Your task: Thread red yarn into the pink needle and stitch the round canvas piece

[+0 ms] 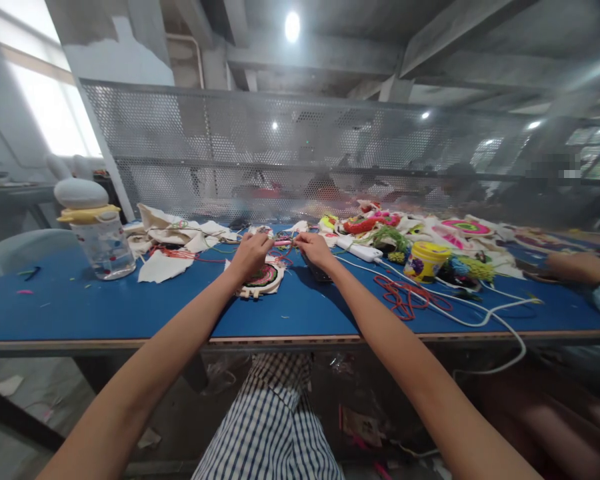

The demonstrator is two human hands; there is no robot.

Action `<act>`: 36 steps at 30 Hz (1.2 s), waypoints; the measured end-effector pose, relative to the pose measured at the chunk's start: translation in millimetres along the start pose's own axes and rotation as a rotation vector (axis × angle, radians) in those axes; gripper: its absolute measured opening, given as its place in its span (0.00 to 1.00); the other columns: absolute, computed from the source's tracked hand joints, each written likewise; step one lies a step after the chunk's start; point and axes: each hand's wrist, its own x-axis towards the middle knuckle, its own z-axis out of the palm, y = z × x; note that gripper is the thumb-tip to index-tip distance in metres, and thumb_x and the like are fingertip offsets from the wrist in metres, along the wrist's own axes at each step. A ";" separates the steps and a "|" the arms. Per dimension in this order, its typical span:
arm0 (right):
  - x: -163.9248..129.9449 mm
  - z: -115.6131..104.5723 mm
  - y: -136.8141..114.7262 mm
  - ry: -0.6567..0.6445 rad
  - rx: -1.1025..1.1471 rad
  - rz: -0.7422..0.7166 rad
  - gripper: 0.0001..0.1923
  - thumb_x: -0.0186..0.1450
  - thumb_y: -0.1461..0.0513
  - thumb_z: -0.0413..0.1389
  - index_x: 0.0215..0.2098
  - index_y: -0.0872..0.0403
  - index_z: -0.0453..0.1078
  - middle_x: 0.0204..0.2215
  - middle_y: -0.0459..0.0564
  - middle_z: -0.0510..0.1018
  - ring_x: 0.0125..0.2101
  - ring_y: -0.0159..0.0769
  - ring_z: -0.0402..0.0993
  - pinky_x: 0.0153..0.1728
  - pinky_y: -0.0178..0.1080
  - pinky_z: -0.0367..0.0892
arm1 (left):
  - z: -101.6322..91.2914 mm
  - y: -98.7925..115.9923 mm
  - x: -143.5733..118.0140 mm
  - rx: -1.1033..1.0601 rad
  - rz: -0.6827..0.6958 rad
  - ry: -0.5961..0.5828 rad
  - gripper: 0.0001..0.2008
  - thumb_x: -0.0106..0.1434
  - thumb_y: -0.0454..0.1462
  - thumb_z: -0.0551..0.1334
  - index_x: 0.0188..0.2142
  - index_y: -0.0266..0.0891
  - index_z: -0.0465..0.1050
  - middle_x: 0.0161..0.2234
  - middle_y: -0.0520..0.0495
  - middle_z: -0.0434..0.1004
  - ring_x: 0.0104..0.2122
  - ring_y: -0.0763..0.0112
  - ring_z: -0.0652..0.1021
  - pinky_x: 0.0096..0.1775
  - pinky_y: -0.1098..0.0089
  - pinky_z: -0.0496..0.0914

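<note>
My left hand (pixel 253 253) is closed above a round embroidery hoop (pixel 261 291) with a dark, pink and green looped pattern on pale cloth. A thin pink tool (pixel 282 243) sticks out from its fingertips toward the right; its tip is too small to make out. My right hand (pixel 315 249) is in a pinch a little to the right, with red yarn (pixel 284 253) running at its fingertips between the two hands. Beneath the right hand lies a dark flat object (pixel 318 272), partly covered by it.
At left stands a clear bottle (pixel 107 250) with a rabbit-ear lid; white cloth (pixel 166 267) lies beside it. Rightward are a white power strip (pixel 360 251), a yellow tub (pixel 425 260), tangled red cord (pixel 405 297), white cables and piled yarn pieces. Another person's hand (pixel 583 267) is far right.
</note>
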 end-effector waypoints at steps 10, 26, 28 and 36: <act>-2.1 -4.2 -6.7 0.028 -0.049 -0.042 0.09 0.59 0.66 0.49 0.28 0.57 0.72 0.18 0.43 0.71 0.22 0.30 0.65 0.25 0.31 0.57 | 0.1 7.0 5.4 -0.014 -0.003 -0.073 0.13 0.60 0.25 0.52 0.42 0.34 0.69 0.34 0.38 0.74 0.37 0.57 0.73 0.37 0.62 0.60; -2.1 -16.4 -5.4 -0.067 -0.352 -0.136 0.13 0.58 0.70 0.51 0.31 0.57 0.77 0.29 0.52 0.80 0.32 0.37 0.72 0.34 0.34 0.60 | -8.9 -1.4 3.3 0.043 -0.034 -0.053 0.14 0.64 0.25 0.48 0.42 0.31 0.70 0.35 0.36 0.74 0.38 0.57 0.73 0.37 0.63 0.60; -2.8 -16.8 -6.2 -0.098 -0.381 -0.146 0.13 0.58 0.71 0.51 0.33 0.57 0.78 0.31 0.52 0.80 0.33 0.37 0.72 0.34 0.34 0.60 | -9.9 -5.1 1.9 0.041 -0.003 -0.059 0.13 0.63 0.25 0.49 0.42 0.32 0.70 0.36 0.37 0.74 0.38 0.58 0.73 0.37 0.63 0.61; -6.4 -8.9 -18.0 -0.193 -0.430 -0.166 0.15 0.59 0.72 0.49 0.35 0.59 0.78 0.31 0.55 0.80 0.32 0.36 0.72 0.33 0.33 0.58 | -10.8 -1.9 0.8 0.092 0.075 -0.106 0.09 0.63 0.28 0.53 0.40 0.33 0.70 0.36 0.38 0.74 0.38 0.58 0.73 0.37 0.63 0.62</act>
